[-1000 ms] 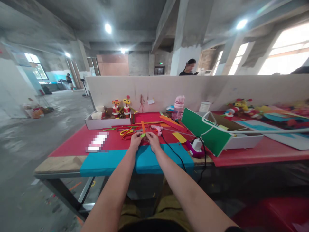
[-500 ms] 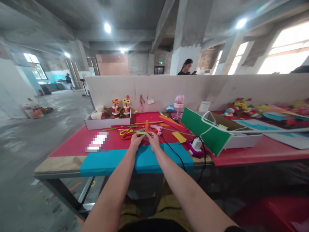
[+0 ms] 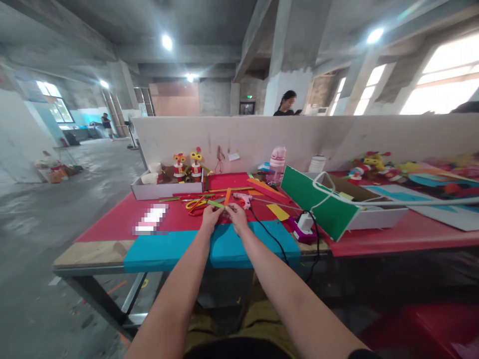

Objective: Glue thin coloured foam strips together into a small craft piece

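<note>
My left hand (image 3: pixel 211 217) and my right hand (image 3: pixel 237 216) meet fingertip to fingertip over the near part of the table, both pinched closed. Between them are a light green paper strip (image 3: pixel 215 204), pointing up and left, and an orange paper strip (image 3: pixel 227 196), standing up and leaning slightly right. The strips meet at my fingertips; whether they are joined I cannot tell. Just beyond my right hand lies a pink-and-white glue gun (image 3: pixel 244 199). Scissors with yellow-and-red handles (image 3: pixel 195 205) rest beyond my left hand.
A blue cloth (image 3: pixel 164 249) covers the front edge. To the right are a purple power strip (image 3: pixel 302 232) with a black cable, a yellow paper piece (image 3: pixel 278 212) and a green board (image 3: pixel 318 204). A white box (image 3: pixel 166 191) with cups and figures stands back left.
The green strip has tilted, its left end rising, and the orange strip now leans a little right. My hands stay in nearly the same place.
</note>
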Motion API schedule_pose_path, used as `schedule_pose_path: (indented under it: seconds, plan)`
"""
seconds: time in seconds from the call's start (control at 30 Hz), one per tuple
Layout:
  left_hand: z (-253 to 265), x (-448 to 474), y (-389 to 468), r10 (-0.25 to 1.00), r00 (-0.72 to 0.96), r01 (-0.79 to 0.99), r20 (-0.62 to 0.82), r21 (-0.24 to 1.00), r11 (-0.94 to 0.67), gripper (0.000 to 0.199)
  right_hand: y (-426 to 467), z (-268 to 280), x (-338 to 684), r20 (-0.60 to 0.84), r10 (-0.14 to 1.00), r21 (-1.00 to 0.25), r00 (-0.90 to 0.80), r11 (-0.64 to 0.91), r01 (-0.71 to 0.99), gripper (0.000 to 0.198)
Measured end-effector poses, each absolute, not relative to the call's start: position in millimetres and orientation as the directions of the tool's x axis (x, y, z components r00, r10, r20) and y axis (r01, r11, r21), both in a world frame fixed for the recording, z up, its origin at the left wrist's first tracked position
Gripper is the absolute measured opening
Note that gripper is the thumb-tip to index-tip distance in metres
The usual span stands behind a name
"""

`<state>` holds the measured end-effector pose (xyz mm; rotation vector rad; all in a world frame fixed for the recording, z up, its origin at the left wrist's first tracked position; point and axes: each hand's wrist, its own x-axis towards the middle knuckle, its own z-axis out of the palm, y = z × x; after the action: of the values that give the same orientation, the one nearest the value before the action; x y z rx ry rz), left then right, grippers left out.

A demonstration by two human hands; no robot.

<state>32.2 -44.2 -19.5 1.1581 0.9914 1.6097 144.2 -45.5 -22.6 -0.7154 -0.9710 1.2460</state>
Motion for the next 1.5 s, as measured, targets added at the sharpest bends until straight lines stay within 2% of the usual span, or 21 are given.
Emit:
schedule_pose_path:
  seconds: [0.23,0.8,1.03,1.23,1.5]
  plan:
    - [-17.3,32.8,-45.3,0.948,-0.214,-0.235,0.237,0.929,-0.285,0.031,-44.6,-23.8,144.3,0.203,0.978,-0.866,0.044,0.200,-0.458,0.035]
    - [-12.8,34.0,-50.2,0.954,-0.148,-0.268,0.262,0.918,-0.294,0.033,-48.8,-18.2,143.5,0.184,0.981,-0.822,0.064,0.190,-0.537,0.036]
    - [-8.6,34.6,-54.5,0.946,-0.137,-0.250,0.292,0.914,-0.319,0.027,-48.9,-17.0,143.6,0.171,0.981,-0.825,0.092,0.193,-0.532,0.035]
    - [-13.2,33.2,-50.4,0.954,-0.159,-0.264,0.253,0.921,-0.288,0.030,-50.1,-18.1,144.0,0.187,0.981,-0.845,0.058,0.191,-0.500,0.037]
    - [-16.0,33.7,-46.8,0.957,-0.177,-0.252,0.229,0.930,-0.269,0.034,-45.8,-22.4,143.9,0.200,0.974,-0.848,0.107,0.227,-0.479,0.036]
